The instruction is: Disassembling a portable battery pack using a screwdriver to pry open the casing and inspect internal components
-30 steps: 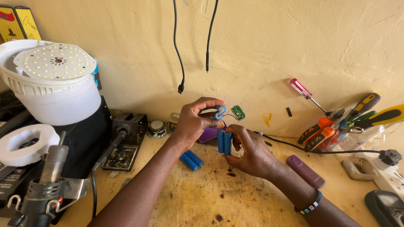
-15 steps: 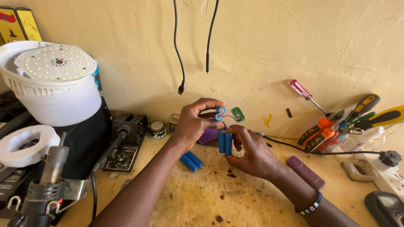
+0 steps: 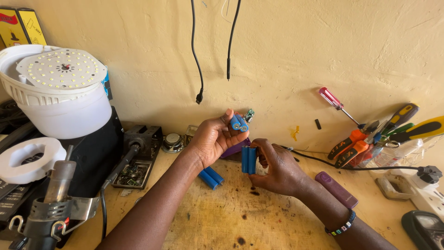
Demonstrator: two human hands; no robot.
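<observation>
Left hand: the left hand was raised near the wall, fingers curled shut around a pair of short blue cylindrical cells, their round ends facing the camera; likely lifted so the ends could be looked at
Right hand: the right hand was closed on a second blue cell pair, held upright side by side between thumb and fingers, just below the left hand's pair; the two pairs stood apart, not touching
Small board: a tiny green circuit board showed just beyond the left fingertips; whether it hung from the cells by wire could not be told
Spare cells: two more blue cells lay flat on the tabletop under the left wrist, smooth and glossy in plastic wrap
Tabletop: pale wood, scuffed and spotted with dark burn marks
Purple piece: a purple plastic part sat behind the hands; a longer purple bar lay to the right
Tools: orange-handled pliers and a red screwdriver leaned against the rough plaster wall, handles up within reach
Lamp: a white round LED lamp stood at the left, its disc dotted with small chips
</observation>
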